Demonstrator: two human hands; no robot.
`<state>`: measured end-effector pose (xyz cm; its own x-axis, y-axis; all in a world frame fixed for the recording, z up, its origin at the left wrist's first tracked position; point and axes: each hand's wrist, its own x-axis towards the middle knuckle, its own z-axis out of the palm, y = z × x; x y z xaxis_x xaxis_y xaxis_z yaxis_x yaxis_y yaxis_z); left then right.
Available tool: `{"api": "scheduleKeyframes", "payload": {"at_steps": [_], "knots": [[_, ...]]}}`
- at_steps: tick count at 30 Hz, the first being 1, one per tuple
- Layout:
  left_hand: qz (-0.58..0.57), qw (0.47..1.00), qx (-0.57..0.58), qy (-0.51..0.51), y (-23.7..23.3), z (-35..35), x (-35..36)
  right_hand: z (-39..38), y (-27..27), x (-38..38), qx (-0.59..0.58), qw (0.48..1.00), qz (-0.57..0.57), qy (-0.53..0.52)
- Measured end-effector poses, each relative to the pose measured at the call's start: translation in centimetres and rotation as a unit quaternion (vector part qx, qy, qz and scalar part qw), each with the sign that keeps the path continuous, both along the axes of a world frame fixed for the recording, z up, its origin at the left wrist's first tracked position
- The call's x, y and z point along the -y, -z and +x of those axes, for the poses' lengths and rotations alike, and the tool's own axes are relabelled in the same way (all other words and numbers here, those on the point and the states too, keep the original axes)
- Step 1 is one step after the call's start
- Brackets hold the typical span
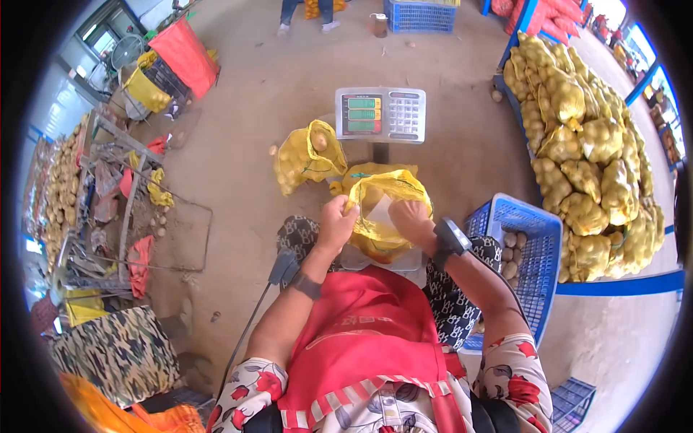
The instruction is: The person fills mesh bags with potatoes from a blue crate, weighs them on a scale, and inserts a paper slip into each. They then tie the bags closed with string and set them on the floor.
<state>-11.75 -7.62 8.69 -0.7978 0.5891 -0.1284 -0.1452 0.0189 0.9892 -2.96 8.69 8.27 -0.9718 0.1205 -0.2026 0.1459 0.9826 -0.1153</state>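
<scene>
A yellow mesh bag (393, 182) stands in front of me with its mouth spread wide. My left hand (338, 224) is closed on the left side of its rim. Reaching over the right side of the mouth, my right hand (413, 221) has its fingers curled at the edge of a white slip (378, 211) inside the opening; its fingertips are partly hidden. Just behind the bag is a scale display (380, 115) with lit green readouts. To the left, a second yellow mesh bag (294, 157) holds potatoes, its top open.
A blue crate (530, 245) with potatoes stands by my right leg. Beyond it, filled yellow mesh bags (577, 166) are piled high. A metal frame (126, 209) and scattered bags lie at left. Another person's legs (307, 11) and a blue basket (421, 17) are at the back.
</scene>
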Motion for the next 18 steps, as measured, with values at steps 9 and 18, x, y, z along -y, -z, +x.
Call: {"api": "scheduleKeyframes", "payload": {"at_steps": [9, 18], "knots": [[-0.048, 0.992, -0.114, 0.023, 2.6, -0.7, 0.5, -6.8, -6.8, -0.8, -0.357, 0.931, -0.034, -0.07], [-0.021, 0.99, -0.135, -0.029, 2.7, -1.2, 0.8, -10.0, -9.3, -0.7, -0.13, 0.869, -0.473, 0.068]]}}
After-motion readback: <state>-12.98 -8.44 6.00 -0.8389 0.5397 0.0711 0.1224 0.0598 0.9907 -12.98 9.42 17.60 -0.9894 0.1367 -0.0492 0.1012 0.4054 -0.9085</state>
